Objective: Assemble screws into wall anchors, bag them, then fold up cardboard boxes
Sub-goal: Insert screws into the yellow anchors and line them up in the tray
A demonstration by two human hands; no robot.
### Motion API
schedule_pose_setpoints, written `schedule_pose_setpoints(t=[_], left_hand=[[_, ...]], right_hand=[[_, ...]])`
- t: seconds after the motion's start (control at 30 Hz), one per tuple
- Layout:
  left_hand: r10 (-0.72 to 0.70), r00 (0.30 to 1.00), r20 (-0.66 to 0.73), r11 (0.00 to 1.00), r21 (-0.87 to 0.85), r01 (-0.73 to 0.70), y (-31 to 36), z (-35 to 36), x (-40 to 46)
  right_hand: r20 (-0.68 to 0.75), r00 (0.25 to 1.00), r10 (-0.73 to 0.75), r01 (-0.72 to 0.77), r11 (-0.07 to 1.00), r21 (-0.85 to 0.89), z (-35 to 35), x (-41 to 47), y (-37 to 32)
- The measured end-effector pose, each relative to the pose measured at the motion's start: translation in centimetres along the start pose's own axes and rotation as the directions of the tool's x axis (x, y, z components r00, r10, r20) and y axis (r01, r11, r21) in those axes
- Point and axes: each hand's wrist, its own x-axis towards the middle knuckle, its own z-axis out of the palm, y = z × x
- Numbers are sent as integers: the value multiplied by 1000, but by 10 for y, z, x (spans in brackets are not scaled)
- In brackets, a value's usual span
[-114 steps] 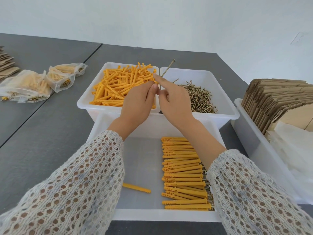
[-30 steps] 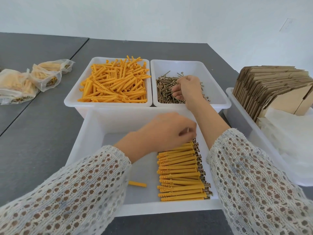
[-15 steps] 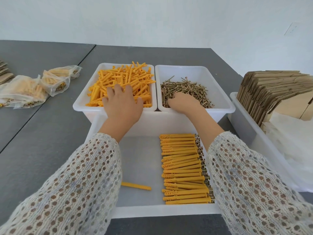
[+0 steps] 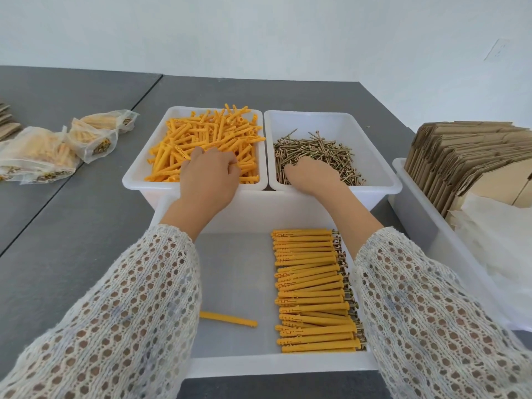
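Left hand [image 4: 208, 180] fingers curl into anchors [image 4: 201, 139]; right hand [image 4: 312, 175] among screws [image 4: 316, 151].

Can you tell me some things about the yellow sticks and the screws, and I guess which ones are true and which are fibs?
1. The left hand is in the bin of yellow anchors. True.
2. The right hand is holding a cardboard box. False: it reaches into the screws.
3. The finished anchors lie in a neat row in the near bin. True.
4. The filled bags sit on the right. False: they lie on the left.
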Motion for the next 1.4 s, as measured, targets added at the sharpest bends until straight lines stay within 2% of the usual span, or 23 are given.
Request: schedule_pose_setpoints(t=[0.1,0.2,0.3,0.4,0.53,0.67,1.03,1.3,1.4], left_hand=[[81,992,-96,996,38,-77,4,2,-1],[167,973,-157,983,99,-152,8,5,-3],[253,954,-159,967,87,-241,14,8,-7],[359,924,-134,933,28,-359,19,9,-10],[447,888,-105,891,-39,-453,28,10,-13],[474,869,-143,877,-14,-480,31,11,-17],[409,902,-135,909,-22,-416,31,13,-15],[410,899,-153,906,-44,-421,31,13,-15],[406,901,-154,908,-45,-417,30,13,-14]], right_hand=[[-190,981,-22,27,999,22,3,-2,1],[-298,954,-41,28,999,-45,5,-3,0],[-420,905,-61,28,996,-84,6,-3,-2],[-562,823,-89,51,995,-83,5,-5,-5],[-670,725,-161,106,987,-123,4,-9,-8],[-704,676,-218,132,976,-175,3,-10,-10],[-730,629,-266,189,964,-188,0,-15,-14],[-717,673,-182,112,983,-144,-3,-13,-8],[-710,673,-207,118,978,-173,-2,-15,-10]])
